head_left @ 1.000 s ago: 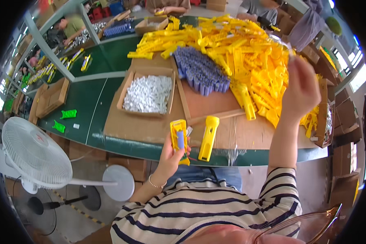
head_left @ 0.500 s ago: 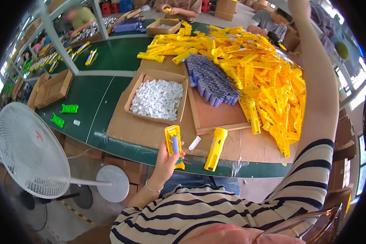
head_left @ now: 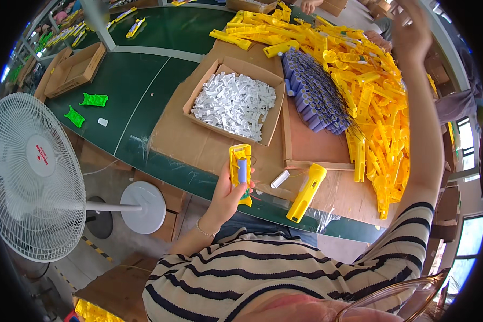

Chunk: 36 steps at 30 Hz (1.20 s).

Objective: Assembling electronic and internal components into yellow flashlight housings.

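My left hand (head_left: 226,192) is closed around a yellow flashlight-like housing half (head_left: 234,156), held upright above the table's front edge. Inside that shell lie a purple cylindrical battery (head_left: 242,170), a bit of green and thin wires. My right hand (head_left: 411,37) is raised high at the upper right, beyond the pile of yellow housings (head_left: 383,118); its fingers are blurred, and whether they hold anything is unclear. Another yellow housing (head_left: 307,194) lies on the cardboard at the front edge, to the right of my left hand. Between them rests a small white rectangular piece (head_left: 279,178).
A cardboard box (head_left: 198,124) of small white parts stands mid-table. Beside it, wired purple batteries (head_left: 316,96) fill part of a shallow tray (head_left: 316,164). Two green parts (head_left: 94,100) and an open carton (head_left: 78,72) are at left. A white fan (head_left: 40,177) stands near left; another person's hand (head_left: 310,5) shows far off.
The view has shifted, so the table sits further right and the far workers have mostly left the picture. My left hand keeps its housing; my right hand now shows more fully, still raised.
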Available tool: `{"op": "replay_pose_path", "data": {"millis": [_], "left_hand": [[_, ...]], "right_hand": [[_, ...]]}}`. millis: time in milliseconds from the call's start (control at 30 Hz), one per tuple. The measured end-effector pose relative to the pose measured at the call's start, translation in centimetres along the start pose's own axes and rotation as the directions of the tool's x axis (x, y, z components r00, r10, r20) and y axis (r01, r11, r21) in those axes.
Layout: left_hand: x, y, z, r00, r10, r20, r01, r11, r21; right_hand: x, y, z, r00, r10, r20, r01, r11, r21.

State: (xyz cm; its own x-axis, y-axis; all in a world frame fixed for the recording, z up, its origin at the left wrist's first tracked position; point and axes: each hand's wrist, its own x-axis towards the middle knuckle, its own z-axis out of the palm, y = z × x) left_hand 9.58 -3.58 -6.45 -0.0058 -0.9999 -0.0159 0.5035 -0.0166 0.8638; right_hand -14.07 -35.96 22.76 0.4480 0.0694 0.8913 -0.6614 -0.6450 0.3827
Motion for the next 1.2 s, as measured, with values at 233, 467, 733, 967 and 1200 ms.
{"op": "replay_pose_path", "data": {"millis": [233, 467, 733, 967, 1200], "left_hand": [[0.3, 0.3, 0.2, 1.000, 0.014, -0.003, -0.014, 0.999, -0.036], [-0.4, 0.3, -0.3, 0.998, 0.007, -0.065, -0.009, 0.999, -0.035], [0.0, 0.4, -0.4, 0.997, -0.002, -0.076, 0.002, 1.000, -0.001], [0.1, 1.4, 0.9, 0.998, 0.069, 0.014, -0.069, 0.997, 0.015], [-0.4, 1.7, 5.2, 0.983, 0.148, 0.104, -0.161, 0.979, 0.128]], "right_hand": [[-11.2, -22.1, 11.0, 0.346, -0.026, 0.938, -0.564, 0.793, 0.230], [-15.3, -25.4, 14.4, 0.163, 0.126, 0.978, -0.746, 0.665, 0.039], [-15.8, -24.3, 11.9, 0.249, 0.357, 0.900, -0.959, 0.220, 0.178], [-13.5, -23.3, 0.8, 0.647, 0.372, 0.665, -0.694, -0.072, 0.716], [-11.9, -22.7, -12.4, 0.471, 0.398, 0.787, -0.878, 0.123, 0.463]]}}
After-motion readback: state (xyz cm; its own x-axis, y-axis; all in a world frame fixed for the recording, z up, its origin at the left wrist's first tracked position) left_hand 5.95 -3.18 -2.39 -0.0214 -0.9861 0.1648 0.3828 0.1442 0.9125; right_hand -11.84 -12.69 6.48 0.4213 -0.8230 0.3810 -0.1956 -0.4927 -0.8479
